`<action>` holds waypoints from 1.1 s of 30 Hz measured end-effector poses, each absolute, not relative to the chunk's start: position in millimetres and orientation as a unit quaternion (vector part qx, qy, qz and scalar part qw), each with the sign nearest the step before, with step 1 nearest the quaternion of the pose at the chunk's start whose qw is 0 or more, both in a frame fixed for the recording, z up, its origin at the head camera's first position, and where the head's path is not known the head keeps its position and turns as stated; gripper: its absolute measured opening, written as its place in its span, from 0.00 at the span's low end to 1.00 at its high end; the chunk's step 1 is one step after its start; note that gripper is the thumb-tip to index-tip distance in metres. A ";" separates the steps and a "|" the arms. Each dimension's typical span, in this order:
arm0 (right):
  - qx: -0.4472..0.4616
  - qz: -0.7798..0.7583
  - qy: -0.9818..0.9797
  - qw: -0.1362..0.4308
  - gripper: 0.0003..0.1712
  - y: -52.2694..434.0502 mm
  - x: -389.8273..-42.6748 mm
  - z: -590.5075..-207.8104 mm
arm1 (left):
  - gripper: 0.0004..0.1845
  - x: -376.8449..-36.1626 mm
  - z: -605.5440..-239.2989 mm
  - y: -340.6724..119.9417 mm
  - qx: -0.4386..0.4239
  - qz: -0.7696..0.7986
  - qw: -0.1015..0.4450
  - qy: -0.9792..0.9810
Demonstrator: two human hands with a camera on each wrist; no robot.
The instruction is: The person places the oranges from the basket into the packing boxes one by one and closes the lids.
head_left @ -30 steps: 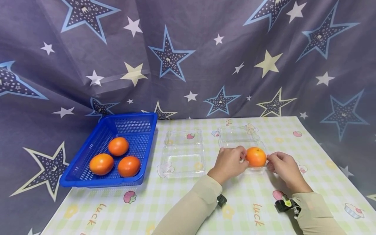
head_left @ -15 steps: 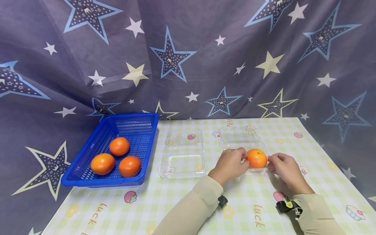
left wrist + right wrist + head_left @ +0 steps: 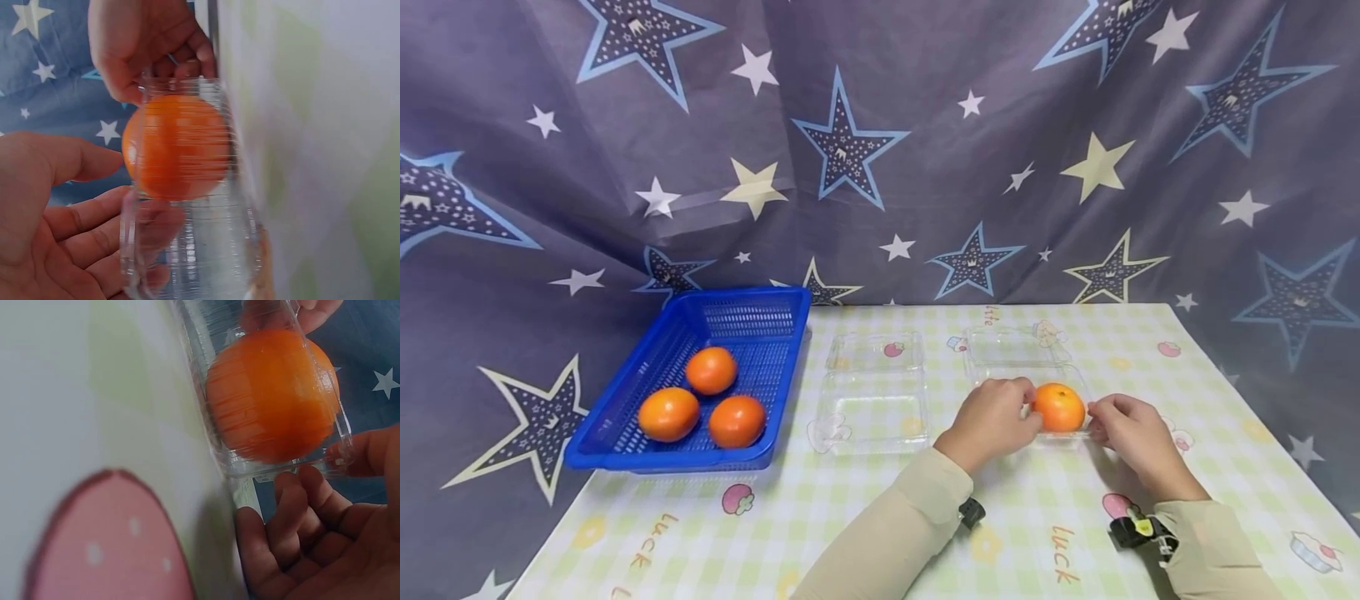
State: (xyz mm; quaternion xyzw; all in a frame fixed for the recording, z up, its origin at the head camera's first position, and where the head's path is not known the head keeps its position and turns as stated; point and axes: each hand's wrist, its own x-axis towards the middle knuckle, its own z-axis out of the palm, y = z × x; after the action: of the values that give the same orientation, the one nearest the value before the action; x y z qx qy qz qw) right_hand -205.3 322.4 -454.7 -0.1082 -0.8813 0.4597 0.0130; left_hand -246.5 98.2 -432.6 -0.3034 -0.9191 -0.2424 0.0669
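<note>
An orange sits in the near half of an opened clear plastic clamshell container on the right part of the table. My right hand pinches the container's rim at its right side; the right wrist view shows the thumb at the rim and fingers under it. My left hand is at the left side. In the left wrist view its thumb is beside the orange, apart from the fingers, which lie loosely against the container wall.
A blue basket with three oranges stands at the table's left. Between it and my left hand lies a second opened clear clamshell container. A star-patterned curtain hangs behind the checked tablecloth.
The head view has shifted slightly, so everything appears a little further right. Both hands stay beside the orange and its container with hardly any movement.
</note>
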 end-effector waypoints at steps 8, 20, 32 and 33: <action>-0.103 0.471 -0.876 0.018 0.25 323.7 -205.5 -453.3 | 0.11 -240.9 -422.7 99.5 -0.310 -0.230 0.073 -0.920; -0.118 0.465 -0.878 0.009 0.25 323.5 -204.6 -456.2 | 0.11 -237.7 -413.3 92.2 -0.324 -0.201 0.081 -0.921; -0.115 0.469 -0.876 0.015 0.25 325.2 -205.1 -457.0 | 0.15 -242.3 -388.3 66.3 -0.318 -0.163 0.079 -0.930; -0.114 0.469 -0.876 0.016 0.25 325.1 -205.5 -456.8 | 0.15 -243.1 -386.0 63.8 -0.318 -0.160 0.080 -0.931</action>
State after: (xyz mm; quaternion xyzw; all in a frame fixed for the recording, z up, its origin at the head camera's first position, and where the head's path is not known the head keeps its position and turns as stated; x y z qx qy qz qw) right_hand -205.5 325.1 -456.8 -0.1139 -0.8759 0.4686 0.0156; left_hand -243.1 63.8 -386.0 -0.3179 -0.9311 -0.1600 0.0803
